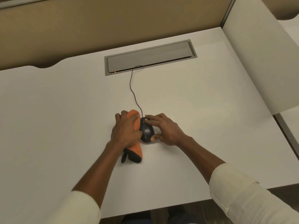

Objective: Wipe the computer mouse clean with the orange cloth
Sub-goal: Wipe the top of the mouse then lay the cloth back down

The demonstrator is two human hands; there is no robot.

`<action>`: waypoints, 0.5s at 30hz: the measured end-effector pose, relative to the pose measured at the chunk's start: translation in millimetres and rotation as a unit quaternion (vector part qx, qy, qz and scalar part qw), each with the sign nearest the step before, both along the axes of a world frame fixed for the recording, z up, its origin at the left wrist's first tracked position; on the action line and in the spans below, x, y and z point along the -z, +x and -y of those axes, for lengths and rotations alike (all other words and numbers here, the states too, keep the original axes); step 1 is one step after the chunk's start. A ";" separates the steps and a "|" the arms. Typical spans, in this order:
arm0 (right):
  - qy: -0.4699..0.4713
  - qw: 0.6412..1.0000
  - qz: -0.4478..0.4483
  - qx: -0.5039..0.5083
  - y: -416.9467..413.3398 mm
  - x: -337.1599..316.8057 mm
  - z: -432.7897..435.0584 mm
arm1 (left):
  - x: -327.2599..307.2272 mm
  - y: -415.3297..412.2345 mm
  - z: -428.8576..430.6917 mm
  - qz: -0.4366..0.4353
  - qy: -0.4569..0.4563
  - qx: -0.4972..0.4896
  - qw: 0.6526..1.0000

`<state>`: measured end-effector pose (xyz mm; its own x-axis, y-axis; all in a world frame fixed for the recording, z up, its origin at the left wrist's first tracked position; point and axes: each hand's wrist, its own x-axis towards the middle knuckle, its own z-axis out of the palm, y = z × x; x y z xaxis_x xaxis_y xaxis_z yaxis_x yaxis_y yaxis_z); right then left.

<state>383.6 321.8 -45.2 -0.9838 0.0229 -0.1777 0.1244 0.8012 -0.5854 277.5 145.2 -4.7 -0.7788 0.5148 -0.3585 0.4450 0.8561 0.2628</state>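
A black wired computer mouse (pixel 146 130) lies on the white desk (pixel 64 110) near its middle. My left hand (pixel 125 130) is closed around the orange cloth (pixel 135 119), which has a black edge trailing toward me, and presses it against the mouse's left side. My right hand (pixel 165 128) steadies the mouse from the right, with a fingertip on its front and the thumb at its rear. Most of the cloth's middle is hidden under my left hand.
The mouse cable (pixel 131 88) runs away from me into a grey cable hatch (pixel 150 57) set in the desk. A tan partition (pixel 97 26) stands behind the desk and a white divider (pixel 258 65) on the right. The desk's front edge is close to my body.
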 end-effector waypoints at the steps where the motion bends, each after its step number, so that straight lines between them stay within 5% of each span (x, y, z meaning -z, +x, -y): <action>1: 0.001 1.000 0.001 0.001 0.0 -0.3 -0.1 | -0.9 -11.1 -0.8 -0.001 -0.006 0.033 0.999; 7: 0.002 1.000 0.001 0.004 0.4 0.3 0.4 | 0.7 -37.1 4.0 -0.012 -0.011 0.147 0.989; 15: 0.000 1.000 -0.007 0.003 0.8 1.4 0.7 | 10.1 15.0 14.8 0.005 0.107 -0.025 0.994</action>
